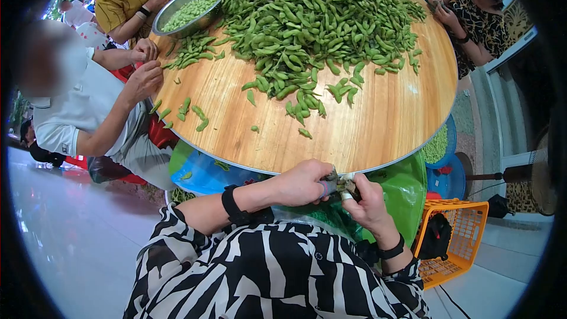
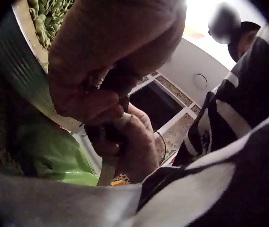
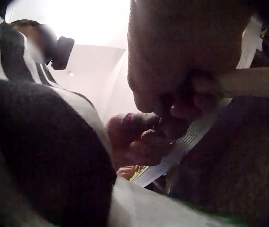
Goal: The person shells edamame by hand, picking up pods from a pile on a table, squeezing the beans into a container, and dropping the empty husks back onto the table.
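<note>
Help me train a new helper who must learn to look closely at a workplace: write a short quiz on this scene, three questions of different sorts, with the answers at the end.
1. Multiple choice. What colour is the crate to the right of the table in the head view?
A) blue
B) orange
C) white

2. True or false. In the head view, the bowl of beans is to the left of the big heap of pods.

3. Fill in the missing word. The wearer's left hand and right hand are close together at the table's near ____.

Key: 1. B; 2. true; 3. edge
</note>
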A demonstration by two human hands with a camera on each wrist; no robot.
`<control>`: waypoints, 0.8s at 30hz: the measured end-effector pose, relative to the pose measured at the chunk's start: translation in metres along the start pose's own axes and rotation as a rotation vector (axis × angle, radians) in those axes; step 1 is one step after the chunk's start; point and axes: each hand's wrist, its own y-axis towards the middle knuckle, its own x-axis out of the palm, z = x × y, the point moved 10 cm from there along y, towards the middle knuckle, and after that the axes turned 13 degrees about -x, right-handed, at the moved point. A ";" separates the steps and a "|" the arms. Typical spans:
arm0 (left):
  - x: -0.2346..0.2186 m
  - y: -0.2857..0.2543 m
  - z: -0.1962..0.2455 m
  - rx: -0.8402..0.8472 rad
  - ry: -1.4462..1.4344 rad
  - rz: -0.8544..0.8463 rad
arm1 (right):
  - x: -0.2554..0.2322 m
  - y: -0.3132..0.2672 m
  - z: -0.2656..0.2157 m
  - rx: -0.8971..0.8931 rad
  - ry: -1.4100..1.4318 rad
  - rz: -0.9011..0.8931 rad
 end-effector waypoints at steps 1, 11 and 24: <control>0.003 0.001 0.002 0.031 0.083 -0.005 | 0.000 0.000 -0.001 0.009 -0.023 -0.015; 0.012 -0.005 -0.007 -0.119 0.066 -0.040 | 0.004 -0.005 -0.008 0.060 -0.031 -0.132; -0.127 -0.124 0.031 0.031 1.145 0.645 | 0.001 -0.019 0.025 0.395 0.439 -0.056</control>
